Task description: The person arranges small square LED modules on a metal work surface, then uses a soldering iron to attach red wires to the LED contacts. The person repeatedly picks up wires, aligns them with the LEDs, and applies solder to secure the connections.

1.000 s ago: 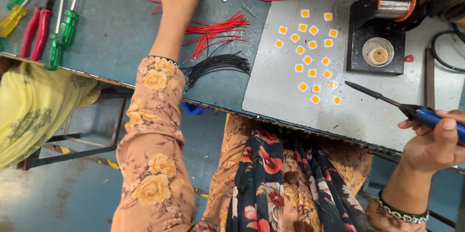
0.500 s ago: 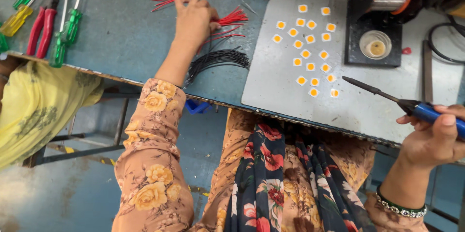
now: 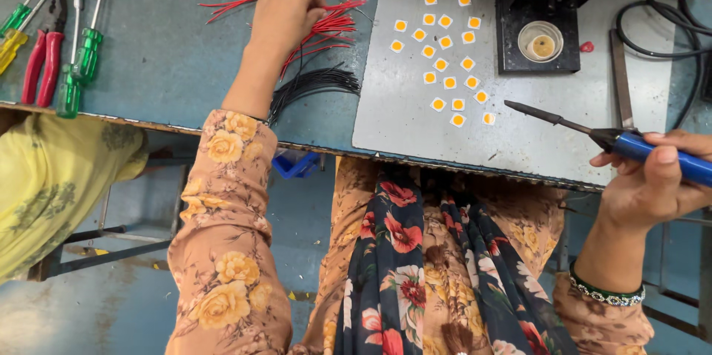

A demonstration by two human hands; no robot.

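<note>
Here red wires lie under left hand.

The left hand rests on a bundle of wires lying on the tabletop. A second bundle of wires lies nearer the table's front edge. Screwdrivers and pliers lie far left. To the right sits a metal sheet carrying small square chips, with a solder stand behind them. The right hand holds a soldering iron over the sheet's right end.
</note>
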